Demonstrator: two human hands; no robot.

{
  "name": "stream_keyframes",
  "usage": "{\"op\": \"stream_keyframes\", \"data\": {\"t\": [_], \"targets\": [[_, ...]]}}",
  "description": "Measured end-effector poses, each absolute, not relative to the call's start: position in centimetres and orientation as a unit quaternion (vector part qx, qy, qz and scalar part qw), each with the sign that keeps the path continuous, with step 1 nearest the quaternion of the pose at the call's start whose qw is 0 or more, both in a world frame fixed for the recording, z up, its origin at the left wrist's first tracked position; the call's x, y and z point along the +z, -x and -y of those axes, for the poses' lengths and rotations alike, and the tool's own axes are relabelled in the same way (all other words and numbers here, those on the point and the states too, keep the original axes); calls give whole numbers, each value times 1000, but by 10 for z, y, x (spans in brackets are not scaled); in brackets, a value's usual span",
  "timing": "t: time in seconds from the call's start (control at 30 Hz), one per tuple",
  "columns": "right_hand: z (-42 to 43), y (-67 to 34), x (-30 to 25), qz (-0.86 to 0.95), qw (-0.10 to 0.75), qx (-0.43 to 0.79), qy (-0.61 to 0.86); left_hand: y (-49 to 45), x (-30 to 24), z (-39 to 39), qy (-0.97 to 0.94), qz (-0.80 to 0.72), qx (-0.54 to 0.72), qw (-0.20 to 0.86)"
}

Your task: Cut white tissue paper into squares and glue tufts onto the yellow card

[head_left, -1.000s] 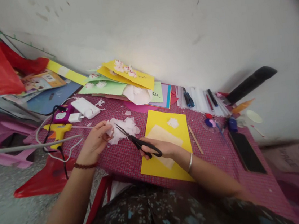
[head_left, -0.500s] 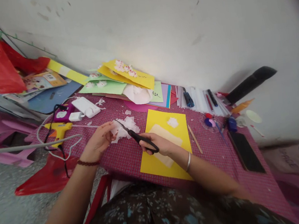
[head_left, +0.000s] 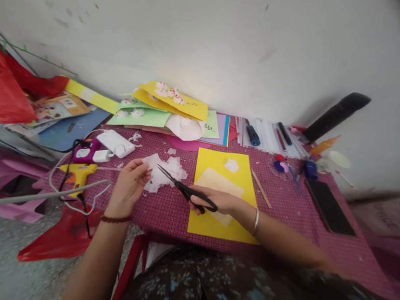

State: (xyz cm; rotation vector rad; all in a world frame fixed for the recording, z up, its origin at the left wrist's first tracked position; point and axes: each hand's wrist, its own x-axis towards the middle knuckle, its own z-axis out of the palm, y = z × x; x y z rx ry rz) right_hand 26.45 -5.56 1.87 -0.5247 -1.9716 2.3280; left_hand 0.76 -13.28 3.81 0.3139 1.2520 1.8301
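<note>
The scissors [head_left: 181,187] are sitting in the right hand [head_left: 216,199], above the near edge of the table [head_left: 167,215], their blades slightly parted and pointing up and to the left. The right hand is grasping them by the black handles. The blade tips are showing over the white papers [head_left: 170,167]; whether they are touching cannot be told. The left hand [head_left: 128,184] is bending its fingers together at the left edge of those papers; whether it is gripping a piece cannot be told.

Under the right hand a yellow sheet [head_left: 206,157] is lying flat, bearing a beige sheet [head_left: 226,182] and a small white cutout [head_left: 231,165]. A wooden stick [head_left: 261,188] is lying just beside its right edge. Farther right, a dark slab [head_left: 330,207] is resting near the table's edge.

To the left, a yellow glue gun [head_left: 80,174] is lying near a white adapter [head_left: 101,156] and a purple socket block [head_left: 84,153]. At the back, yellow and green cards [head_left: 189,107] bearing pale flowers [head_left: 169,92] are overlapping near the wall [head_left: 208,37].
</note>
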Motion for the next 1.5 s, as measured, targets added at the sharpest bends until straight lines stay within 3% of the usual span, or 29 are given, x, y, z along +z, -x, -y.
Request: {"op": "stream_keyframes", "data": {"t": [0.87,1.13,1.23,1.4,1.5], "targets": [[65,-248,20,597,102,757,243,-53,31,120,-85,-468,757,448],[54,-255,7,518,55,839,159,-40,33,114,-128,-495,740,436],[50,-261,5,466,49,874,130,-24,33,111,-153,-520,731,415],[47,-267,7,435,52,892,109,-16,37,111,-329,-622,662,258],[49,-264,10,450,39,887,90,-31,45,114,-367,-553,624,413]]}}
